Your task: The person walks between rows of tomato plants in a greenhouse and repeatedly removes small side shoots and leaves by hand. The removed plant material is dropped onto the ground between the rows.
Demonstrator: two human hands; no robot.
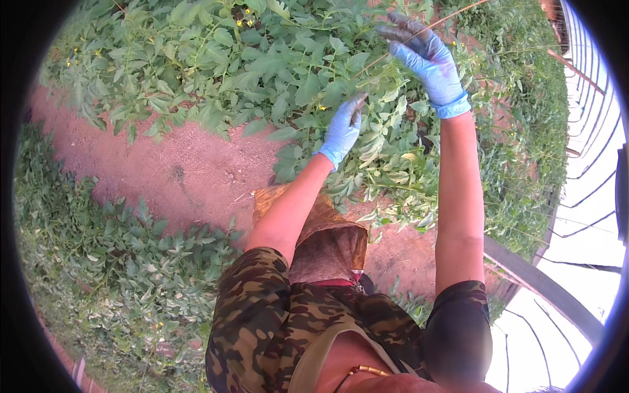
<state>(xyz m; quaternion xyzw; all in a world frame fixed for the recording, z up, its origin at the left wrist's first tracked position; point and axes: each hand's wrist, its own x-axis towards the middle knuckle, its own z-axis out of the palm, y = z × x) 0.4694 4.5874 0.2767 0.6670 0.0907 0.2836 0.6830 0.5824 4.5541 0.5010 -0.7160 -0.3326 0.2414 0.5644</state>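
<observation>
My left hand [340, 131], in a blue disposable glove with dark-stained fingertips, reaches in among the leaves of a tomato plant [314, 81]. Its fingers are bent close together; whether they pinch a stem cannot be made out. Higher and to the right is my right hand [432, 69], in a matching glove, its fingers darkly soiled. A thin brown twine [376, 61] slants down past its fingers and thumb towards the plant. I cannot tell if the hand grips that twine. Small yellow flowers [245, 19] show among the foliage.
A brown cloth bag or apron [339, 221] hangs open at my waist. Reddish bare soil [196, 167] runs between this row and another row of plants [113, 275]. At the right stand a curved grey beam [545, 285] and a pale wall with dark ribs [589, 196].
</observation>
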